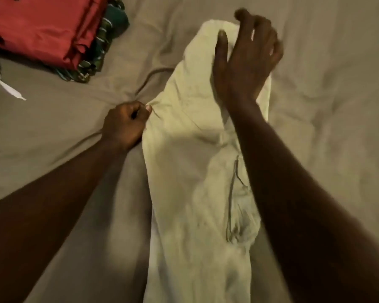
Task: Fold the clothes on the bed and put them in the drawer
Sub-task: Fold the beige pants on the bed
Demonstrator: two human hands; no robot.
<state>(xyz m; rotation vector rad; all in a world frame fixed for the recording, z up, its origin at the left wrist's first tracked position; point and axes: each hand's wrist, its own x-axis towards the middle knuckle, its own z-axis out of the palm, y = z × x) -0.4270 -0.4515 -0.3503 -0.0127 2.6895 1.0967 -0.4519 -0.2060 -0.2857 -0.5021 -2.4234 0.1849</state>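
The left hand [127,124] is curled up tight. In the head view, the only view I have, it pinches the side edge of the cream cloth [190,171] between thumb and fingers. I think it holds on there to keep the cloth from sliding while the other hand works.

The right hand [247,60] is over the far end of the cream cloth. Its fingers are loose and spread, and it holds nothing. It is blurry, so I cannot tell if it touches the cloth or is just above it. My guess is that it is there to pat that end flat or to turn it over.

The cream cloth lies long on the bed [53,127], running from near me to far away. It is wrinkled, and the far end looks bunched up. A dark seam shows on the near part, close to the right arm. I think the cloth is laid out straight like this so it can be folded end to end. It does not look folded small yet.

At the far left there is a red cloth [42,25], folded flat. It sits on top of a green cloth [96,55] with a pattern. I guess they are stacked there, well apart from the hands, because they are done and waiting. A thin white strip [2,84] lies just beside them.

I cannot see the drawer.
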